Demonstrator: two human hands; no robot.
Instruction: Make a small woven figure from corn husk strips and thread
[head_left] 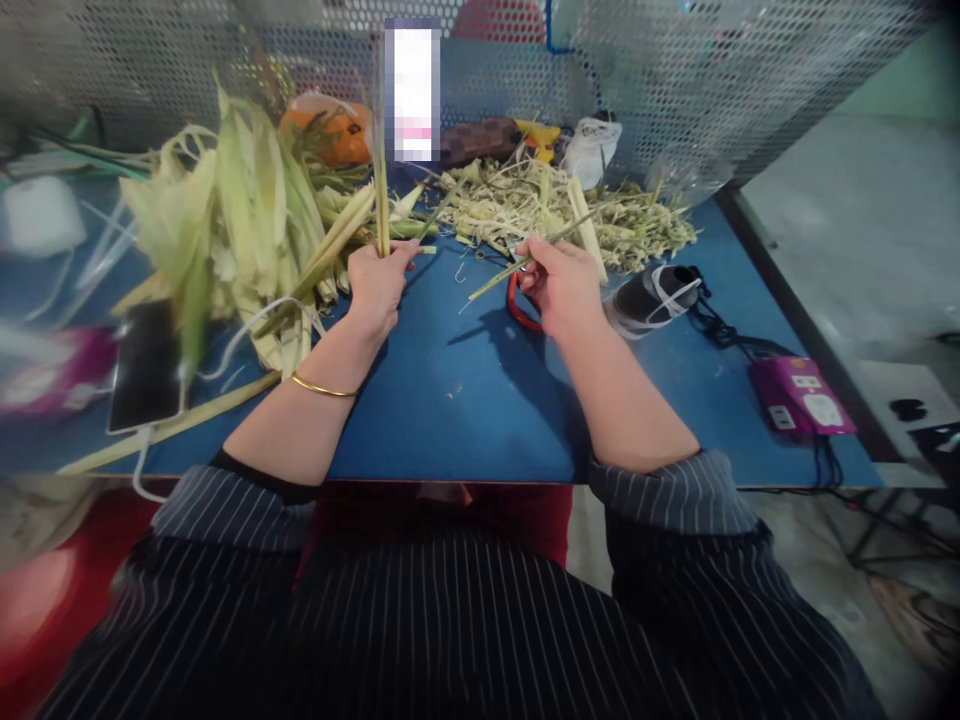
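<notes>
My left hand (pixel 379 285) is closed around a narrow upright yellow-green husk strip (pixel 382 190); a short green end pokes out past its fingertips. My right hand (pixel 566 285) pinches a thin green strip (pixel 495 281) that slants down to the left. At the right fingers hangs the red handle of scissors (pixel 517 308), partly hidden by the hand; whether the fingers grip it too is unclear. Pale green corn husks (pixel 259 190) are heaped left of my left hand. Beyond my right hand lies a pile of shredded husk trimmings (pixel 510 205), with a broader pale strip (pixel 587 225) on it.
A phone (pixel 150 365) with a white cable lies on the blue table (pixel 450 420) at left. A dark cylinder wrapped in clear plastic (pixel 660 295) and a purple power socket (pixel 802 395) are at right. Behind stand an orange bag (pixel 326 130) and perforated metal mesh (pixel 495 75).
</notes>
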